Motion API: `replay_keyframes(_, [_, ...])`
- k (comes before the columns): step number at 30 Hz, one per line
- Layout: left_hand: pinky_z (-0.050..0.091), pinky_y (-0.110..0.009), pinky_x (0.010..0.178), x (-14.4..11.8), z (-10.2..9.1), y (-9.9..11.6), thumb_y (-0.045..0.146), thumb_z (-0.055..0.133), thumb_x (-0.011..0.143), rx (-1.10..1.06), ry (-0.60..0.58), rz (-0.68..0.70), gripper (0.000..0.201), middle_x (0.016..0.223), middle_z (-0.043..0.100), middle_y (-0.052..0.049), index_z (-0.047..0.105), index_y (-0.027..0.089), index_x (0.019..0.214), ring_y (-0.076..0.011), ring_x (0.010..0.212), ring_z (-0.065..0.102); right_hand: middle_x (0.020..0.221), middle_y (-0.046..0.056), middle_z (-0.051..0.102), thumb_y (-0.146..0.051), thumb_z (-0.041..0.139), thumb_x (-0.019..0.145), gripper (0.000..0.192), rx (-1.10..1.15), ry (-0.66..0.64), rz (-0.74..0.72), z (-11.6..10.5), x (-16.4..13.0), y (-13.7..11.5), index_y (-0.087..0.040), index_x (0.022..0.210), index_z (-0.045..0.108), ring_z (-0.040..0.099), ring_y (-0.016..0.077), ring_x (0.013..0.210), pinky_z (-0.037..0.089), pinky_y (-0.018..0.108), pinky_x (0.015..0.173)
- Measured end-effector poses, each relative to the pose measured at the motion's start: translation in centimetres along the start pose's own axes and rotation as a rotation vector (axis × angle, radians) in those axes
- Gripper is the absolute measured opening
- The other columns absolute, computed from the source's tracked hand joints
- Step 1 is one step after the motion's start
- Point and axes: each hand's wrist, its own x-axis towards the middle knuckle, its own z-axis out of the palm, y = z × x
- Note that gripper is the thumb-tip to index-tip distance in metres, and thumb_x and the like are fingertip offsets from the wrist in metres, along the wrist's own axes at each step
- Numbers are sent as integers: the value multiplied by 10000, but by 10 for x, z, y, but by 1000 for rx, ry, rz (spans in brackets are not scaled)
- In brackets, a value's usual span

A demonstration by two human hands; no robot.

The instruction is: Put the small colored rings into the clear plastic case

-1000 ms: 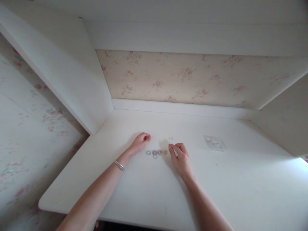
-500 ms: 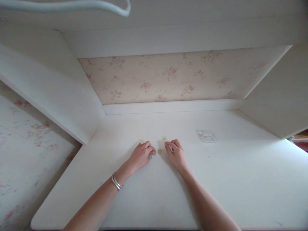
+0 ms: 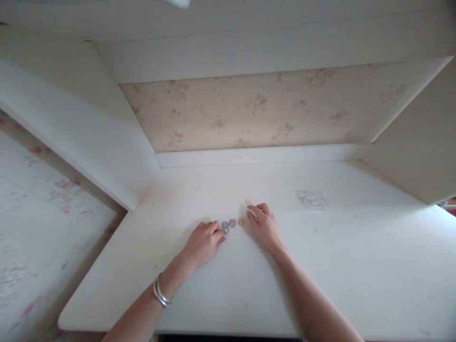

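Note:
Several small rings [image 3: 231, 223] lie in a short row on the white desk [image 3: 331, 266], grey ones on the left and a yellowish one [image 3: 241, 222] on the right. A separate pale ring [image 3: 248, 201] lies a little farther back. My left hand [image 3: 204, 243] rests flat on the desk, its fingertips touching the leftmost grey ring. My right hand [image 3: 264, 226] rests just right of the row, fingers loosely curled, fingertips close to the pale ring. Neither hand holds anything. A silver bracelet [image 3: 159, 293] is on my left wrist.
A small clear plastic packet [image 3: 310, 199] lies on the desk at the back right. White side panels [image 3: 89, 128] and a floral-papered back wall [image 3: 256, 114] enclose the desk. A white shelf runs overhead.
My left hand came down from behind the rings to their left end, and for a moment covered them. My right hand stayed beside the row. The camera view shifted.

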Motion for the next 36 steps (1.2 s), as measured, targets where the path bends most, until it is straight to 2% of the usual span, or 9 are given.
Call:
replay_keyframes(3, [429,-319,753,-7,4,2,272,446,919,-3,-20,-25,213,836,586,-46,650,216,948,-167,809,568,1025,63,544,-283,413,903,340,-119,-72,13,2,5,3,-286,1206,568,565,165,822,388,318,743])
replay_keyframes(7, [436,-313,753,-15,4,5,293,464,910,-70,-49,-61,201,865,597,-44,652,224,914,-170,807,577,1019,72,556,-204,381,904,395,-214,-156,2,3,13,5,-311,1253,533,574,171,792,359,315,713])
replay_keyframes(14, [434,-280,682,-19,3,10,193,424,908,-138,-112,-91,223,828,596,-39,634,202,832,-154,736,569,961,72,567,-282,447,900,278,-261,-151,5,3,19,5,-293,1114,624,568,172,763,355,296,677])
replay_keyframes(16, [433,-279,690,-13,2,10,188,411,914,-125,-86,-82,225,838,588,-39,625,202,848,-153,741,564,959,60,565,-296,438,908,248,-243,-139,11,2,18,5,-273,1029,653,566,158,745,362,288,674])
replay_keyframes(20, [436,-279,740,7,0,6,240,410,931,-88,30,-150,211,869,576,-38,616,206,901,-153,778,561,936,42,572,-265,425,918,240,-211,-143,-11,-1,14,6,-249,924,665,562,143,736,368,279,683])
replay_keyframes(25, [434,-287,746,24,4,-5,251,428,929,-39,57,-134,209,861,575,-42,632,206,918,-157,777,562,931,39,577,-245,426,921,229,-191,-145,-27,-2,13,7,-238,897,654,568,143,770,369,275,699])
replay_keyframes(30, [431,-279,726,22,12,-10,260,427,930,-14,19,-118,222,861,580,-35,644,216,916,-143,741,557,924,37,577,-260,427,925,226,-177,-138,-27,-1,13,8,-242,905,652,569,144,780,365,275,709])
replay_keyframes(36, [440,-283,774,18,8,-11,313,453,921,-27,20,-121,217,900,582,-32,636,235,1008,-148,805,565,940,36,573,-262,421,929,235,-204,-169,-1,-2,14,7,-239,915,654,566,141,779,364,276,717])
